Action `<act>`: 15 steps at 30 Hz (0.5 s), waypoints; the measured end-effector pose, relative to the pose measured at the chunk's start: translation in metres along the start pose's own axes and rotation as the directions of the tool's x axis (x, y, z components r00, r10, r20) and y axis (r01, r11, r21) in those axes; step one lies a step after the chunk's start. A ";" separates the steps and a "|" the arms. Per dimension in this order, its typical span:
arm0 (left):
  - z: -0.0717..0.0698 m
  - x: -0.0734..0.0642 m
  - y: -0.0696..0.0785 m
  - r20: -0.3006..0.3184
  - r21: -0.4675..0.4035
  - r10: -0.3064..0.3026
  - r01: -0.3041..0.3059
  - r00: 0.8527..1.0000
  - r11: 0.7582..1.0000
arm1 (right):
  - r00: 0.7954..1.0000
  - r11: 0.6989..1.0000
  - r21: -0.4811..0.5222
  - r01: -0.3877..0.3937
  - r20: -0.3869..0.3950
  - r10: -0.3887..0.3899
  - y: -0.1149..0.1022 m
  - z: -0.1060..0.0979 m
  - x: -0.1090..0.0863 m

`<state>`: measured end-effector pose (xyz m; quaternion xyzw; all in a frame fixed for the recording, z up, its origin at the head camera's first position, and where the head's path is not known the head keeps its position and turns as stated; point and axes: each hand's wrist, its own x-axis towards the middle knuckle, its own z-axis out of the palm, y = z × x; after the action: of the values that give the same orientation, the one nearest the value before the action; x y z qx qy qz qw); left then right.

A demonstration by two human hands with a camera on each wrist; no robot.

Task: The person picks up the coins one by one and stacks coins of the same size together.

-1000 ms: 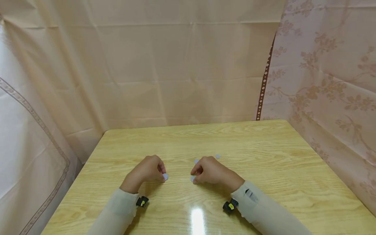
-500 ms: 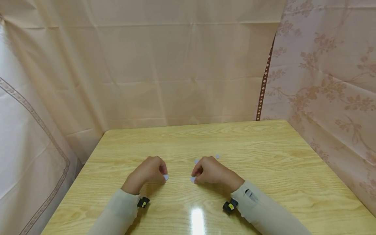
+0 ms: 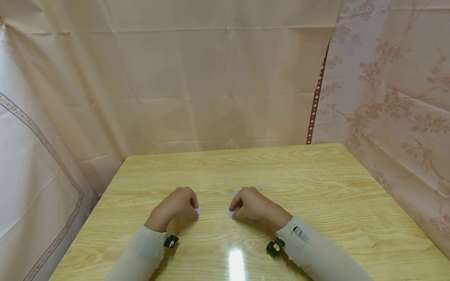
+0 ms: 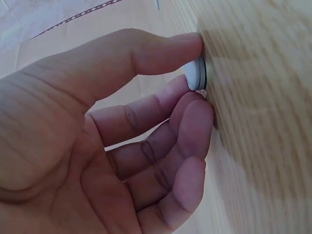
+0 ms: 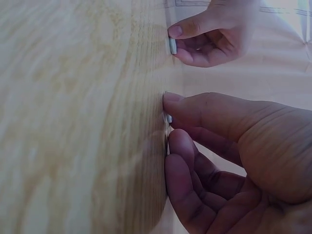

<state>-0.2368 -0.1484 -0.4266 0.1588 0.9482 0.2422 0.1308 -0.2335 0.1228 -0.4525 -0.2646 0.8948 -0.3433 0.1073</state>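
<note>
My left hand (image 3: pixel 180 203) pinches a small round white disc (image 3: pixel 198 211) between thumb and fingers, close over the tabletop. In the left wrist view this disc (image 4: pixel 196 74) stands on edge to the camera, white on one face with grey and dark layers behind. A short way to the right, my right hand (image 3: pixel 252 204) holds another white disc (image 3: pixel 230 214) by its edge, down at the wood. Its thumb and fingers hide part of that disc (image 5: pixel 168 118) in the right wrist view. A gap of bare wood separates the two discs.
Two more white discs lie behind the right hand, one disc (image 3: pixel 234 193) just past its knuckles and another disc (image 3: pixel 260 187) farther right. The wooden table (image 3: pixel 316 179) has a beige curtain (image 3: pixel 211 86) along its back and a flowered curtain (image 3: pixel 397 97) at right.
Over the last second the left hand has shifted very slightly right, and its disc has tilted a little. The right hand and the loose discs stay almost where they were.
</note>
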 end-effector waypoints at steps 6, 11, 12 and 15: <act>0.000 0.000 -0.001 0.007 0.010 -0.004 0.004 1.000 1.000 | 1.000 1.000 -0.005 0.003 0.003 -0.003 0.001 0.001 0.000; -0.001 0.000 -0.003 0.008 0.005 0.005 -0.005 1.000 1.000 | 1.000 1.000 -0.008 0.005 0.009 -0.005 0.001 0.001 0.000; -0.001 0.000 -0.003 0.007 0.007 0.006 -0.006 1.000 1.000 | 1.000 1.000 -0.008 0.006 0.010 -0.006 0.001 0.001 0.000; -0.002 0.000 -0.003 0.009 0.007 0.006 -0.006 1.000 1.000 | 1.000 1.000 -0.008 0.010 0.010 -0.010 0.001 0.001 0.000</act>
<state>-0.2381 -0.1524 -0.4261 0.1631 0.9480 0.2385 0.1338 -0.2339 0.1226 -0.4540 -0.2711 0.8943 -0.3388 0.1089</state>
